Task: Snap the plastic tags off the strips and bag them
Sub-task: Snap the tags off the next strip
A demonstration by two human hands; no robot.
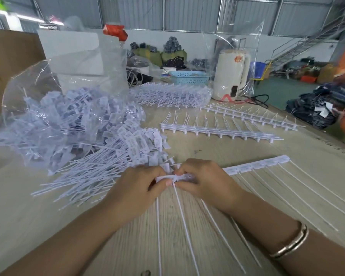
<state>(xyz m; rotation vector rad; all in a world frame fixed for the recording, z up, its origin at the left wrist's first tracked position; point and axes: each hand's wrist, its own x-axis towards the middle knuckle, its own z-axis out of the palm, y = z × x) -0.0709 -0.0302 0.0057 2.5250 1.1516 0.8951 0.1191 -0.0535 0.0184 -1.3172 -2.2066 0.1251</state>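
Note:
A white tag strip (259, 164) lies across the table in front of me, its long thin tails running toward me. My right hand (203, 181) grips the strip's left end. My left hand (137, 184) pinches the end tag (164, 178) right beside it, thumbs almost touching. A loose pile of separated tags (112, 156) spreads on the table to the left. Behind it a clear plastic bag (54, 116) holds many more tags.
Bare strip frames (217, 129) lie in the middle of the table and further ones (253, 114) behind. A bundle of unbroken strips (171, 95) sits further back, near a blue basket (190, 77) and a white kettle (230, 73). Dark clothing (323, 108) lies at the right edge.

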